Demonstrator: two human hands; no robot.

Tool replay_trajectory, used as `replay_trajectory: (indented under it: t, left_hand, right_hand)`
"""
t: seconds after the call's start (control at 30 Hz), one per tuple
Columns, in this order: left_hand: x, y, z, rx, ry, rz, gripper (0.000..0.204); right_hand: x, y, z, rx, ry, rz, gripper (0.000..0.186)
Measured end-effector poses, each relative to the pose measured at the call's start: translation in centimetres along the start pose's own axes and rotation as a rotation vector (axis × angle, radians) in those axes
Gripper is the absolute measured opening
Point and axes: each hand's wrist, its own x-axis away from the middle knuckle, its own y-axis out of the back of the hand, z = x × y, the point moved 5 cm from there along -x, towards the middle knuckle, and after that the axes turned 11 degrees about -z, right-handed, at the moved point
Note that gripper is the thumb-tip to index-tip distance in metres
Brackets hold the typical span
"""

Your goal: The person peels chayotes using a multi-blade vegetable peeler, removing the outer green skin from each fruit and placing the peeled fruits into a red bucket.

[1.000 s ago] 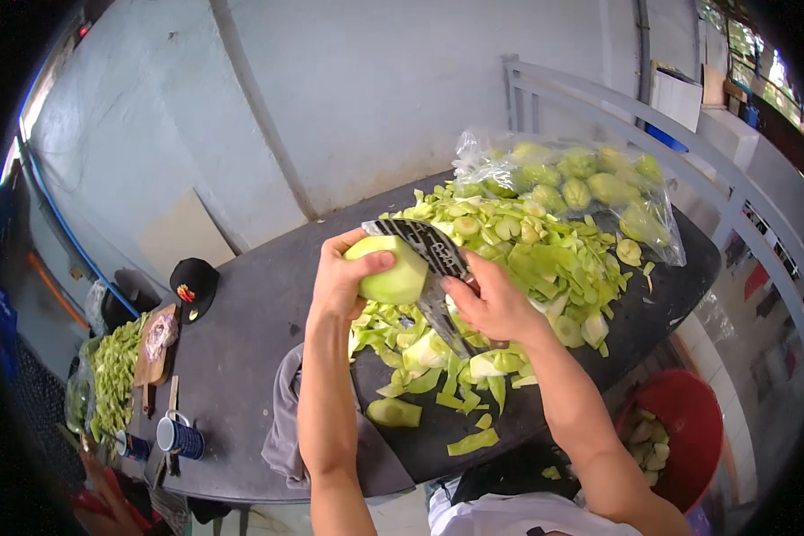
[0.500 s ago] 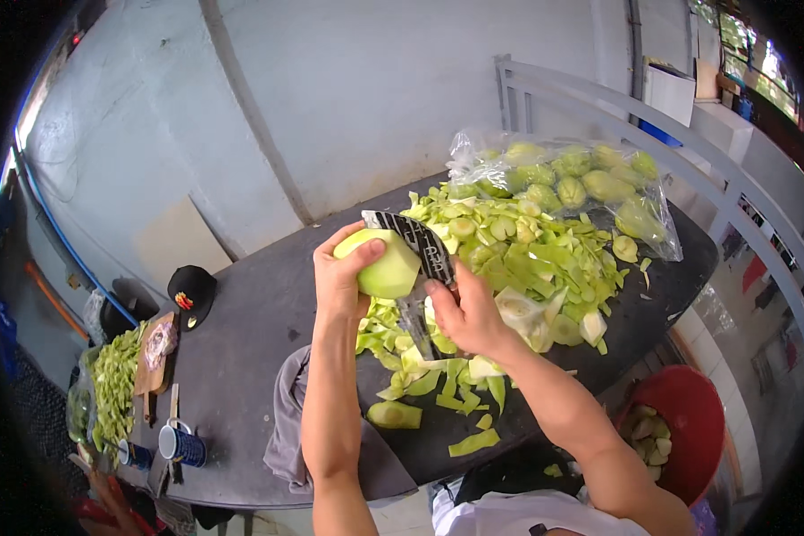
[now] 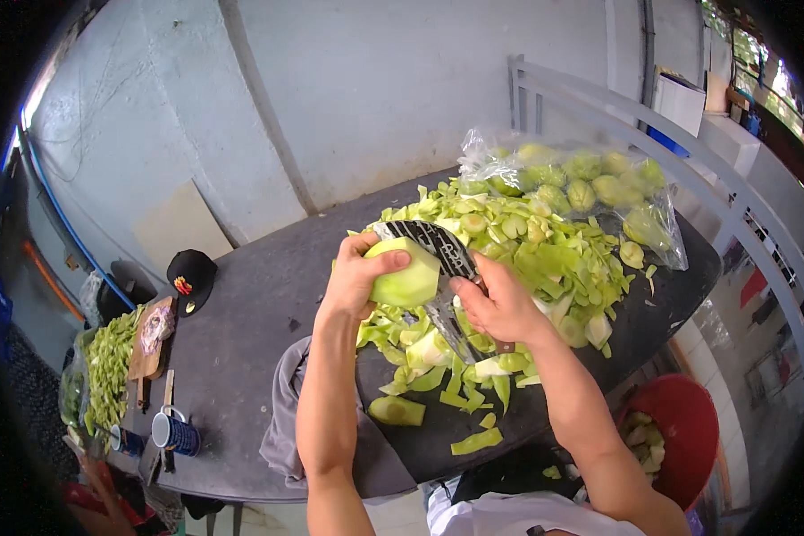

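Observation:
My left hand (image 3: 360,272) is closed around a pale green, peeled chayote (image 3: 408,273) with flat facets, the thumb lying on its top. In my right hand (image 3: 500,304) is a knife (image 3: 433,243) with a broad, dark, patterned blade, held against the chayote's upper right side. The fingers hide most of the knife's handle. Directly below, a second knife (image 3: 451,329) with a wet metal blade and brown handle lies on the scraps. A large heap of green peelings (image 3: 545,268) spreads under and beyond both hands.
A clear plastic bag (image 3: 590,183) of whole chayotes lies at the far right. A red bucket (image 3: 688,429) with pale pieces stands low right. A grey cloth (image 3: 286,420), black cap (image 3: 191,279), mugs (image 3: 177,433) and a cutting board (image 3: 152,338) occupy the left. Another person's arm (image 3: 98,482) shows lower left.
Both hands, with the chayote and knife, have shifted slightly right and down in the picture. The view itself has moved a little; both grips stay the same.

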Motion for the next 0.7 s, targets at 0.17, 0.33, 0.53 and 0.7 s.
replay_trajectory:
  t: [0.17, 0.33, 0.53, 0.7]
  left_hand:
    - [0.5, 0.3, -0.3, 0.093, -0.037, -0.023, 0.034]
    - [0.3, -0.5, 1.0, 0.296, -0.068, -0.114, 0.038]
    - [1.2, -1.6, 0.2, 0.148, 0.037, -0.009, 0.044]
    - [1.1, -2.1, 1.6, 0.113, -0.018, -0.004, 0.047]
  right_hand:
    - [0.3, -2.1, 0.1, -0.073, 0.126, -0.098, 0.019]
    - [0.7, -3.5, -0.6, -0.294, 0.021, -0.132, 0.021]
    - [0.6, -1.6, 0.2, -0.395, -0.095, 0.005, 0.031]
    - [0.1, 0.0, 0.6, -0.064, -0.038, 0.045, 0.048]
